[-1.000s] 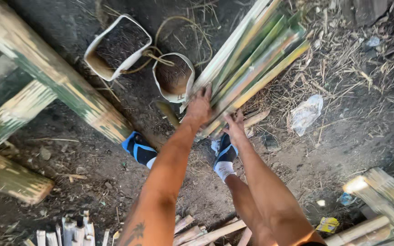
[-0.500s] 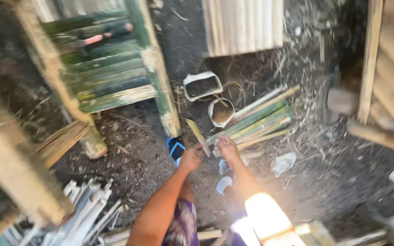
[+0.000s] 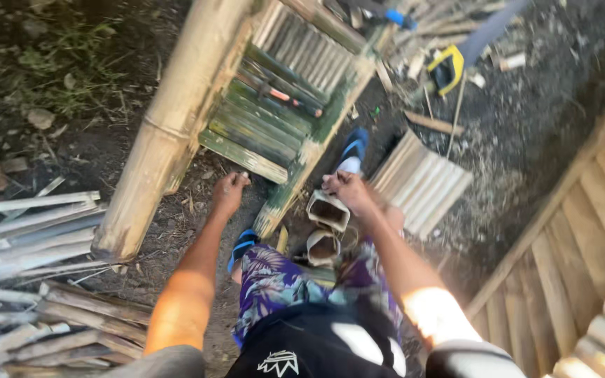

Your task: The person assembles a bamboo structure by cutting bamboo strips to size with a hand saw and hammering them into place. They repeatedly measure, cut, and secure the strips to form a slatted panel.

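My left hand (image 3: 229, 192) is curled into a fist at the lower edge of a frame of green bamboo slats (image 3: 274, 119). It touches the end of the lowest slat. My right hand (image 3: 344, 187) is seen from the back with bent fingers, at the frame's lower corner post (image 3: 295, 178). It hovers just above a short cut bamboo tube (image 3: 328, 210). A second tube (image 3: 322, 246) lies closer to my legs. Whether the right hand grips anything is hidden. My feet wear blue sandals (image 3: 353, 147).
A thick bamboo pole (image 3: 169, 126) slants along the frame's left side. Split bamboo strips (image 3: 29, 231) are piled at the left. A pale slat panel (image 3: 421, 182) lies right of my feet, a yellow-handled saw (image 3: 446, 70) beyond it. A slatted wall (image 3: 582, 231) stands at the right.
The view has swung and risen. My hands have left the bundle of split green strips and now sit at the slatted frame's lower edge, farther apart.
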